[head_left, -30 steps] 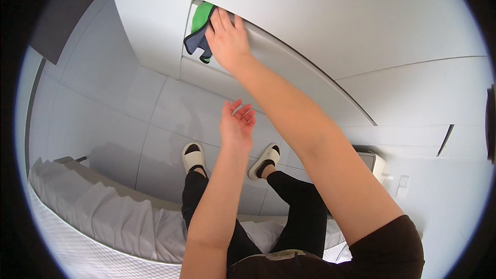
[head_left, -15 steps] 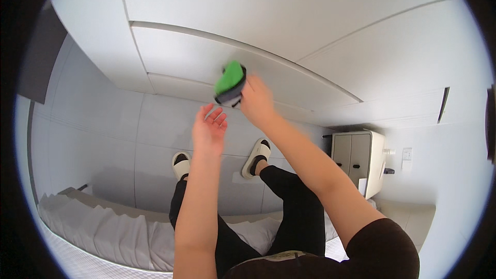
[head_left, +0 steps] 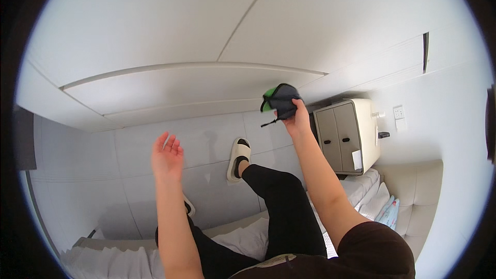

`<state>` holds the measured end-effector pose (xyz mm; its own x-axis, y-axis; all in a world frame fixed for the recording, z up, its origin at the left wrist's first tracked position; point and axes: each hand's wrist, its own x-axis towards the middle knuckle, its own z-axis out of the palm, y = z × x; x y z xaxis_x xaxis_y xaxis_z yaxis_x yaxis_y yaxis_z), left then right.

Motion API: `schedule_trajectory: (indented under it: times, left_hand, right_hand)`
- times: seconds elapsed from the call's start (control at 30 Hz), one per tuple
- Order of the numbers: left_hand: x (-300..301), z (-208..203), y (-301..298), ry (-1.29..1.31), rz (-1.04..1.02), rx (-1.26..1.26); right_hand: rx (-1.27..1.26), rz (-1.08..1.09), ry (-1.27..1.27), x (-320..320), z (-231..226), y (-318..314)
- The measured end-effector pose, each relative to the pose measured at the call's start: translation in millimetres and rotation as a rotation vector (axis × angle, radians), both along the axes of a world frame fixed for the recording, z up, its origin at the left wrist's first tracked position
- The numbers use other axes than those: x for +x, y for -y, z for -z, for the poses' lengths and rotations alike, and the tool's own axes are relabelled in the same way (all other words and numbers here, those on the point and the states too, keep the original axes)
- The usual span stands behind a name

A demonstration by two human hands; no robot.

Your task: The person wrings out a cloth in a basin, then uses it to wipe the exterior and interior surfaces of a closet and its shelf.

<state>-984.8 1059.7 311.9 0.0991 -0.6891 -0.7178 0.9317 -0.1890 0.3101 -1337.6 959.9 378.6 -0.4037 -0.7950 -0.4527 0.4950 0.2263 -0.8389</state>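
Observation:
My right hand (head_left: 297, 120) grips a folded green-and-grey cloth (head_left: 284, 100) with black edging and a short dark strap hanging from it. The cloth is lifted in front of the lower part of the white cabinet panels (head_left: 196, 85), near their right end. Whether it touches the panel, I cannot tell. Out to the left, my left hand (head_left: 168, 157) hangs above the floor with its palm up, holding nothing. Its fingers are loosely curled and slightly apart.
A beige two-door nightstand (head_left: 343, 137) stands at the right, beside a wall socket (head_left: 398, 112). Behind my legs is a bed with a crumpled grey sheet (head_left: 119, 263) and a padded headboard (head_left: 416, 196). My feet, in pale sandals (head_left: 238, 157), stand on grey floor tiles (head_left: 139, 150).
My right hand has carried the cloth rightward along the cabinet, toward the nightstand, turning its grey side into view. The view has shifted right, and my left hand is now farther from the cloth.

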Motion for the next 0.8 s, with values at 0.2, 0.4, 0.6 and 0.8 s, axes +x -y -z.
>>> schedule_trajectory:
  times: [0.2, 0.4, 0.6, 0.8]
  left_hand:
    - [-13.5, 3.2, 5.5, 0.015, 0.031, 0.01]
    - [-19.6, 11.4, 7.2, 0.016, 0.068, 0.029]
    - [-22.6, 9.9, 8.4, 0.031, 0.082, 0.046]
    - [-27.6, 10.2, 11.1, 0.047, 0.107, 0.049]
  right_hand:
    - [-0.208, 0.25, -0.106, -36.9, -1.2, 17.3]
    - [-0.331, 0.047, -0.317, -34.5, -10.3, 30.6]
    - [-0.49, 0.137, -0.764, -35.4, 12.2, 56.6]
    - [-0.262, 0.28, -0.987, -41.0, 28.6, 81.0]
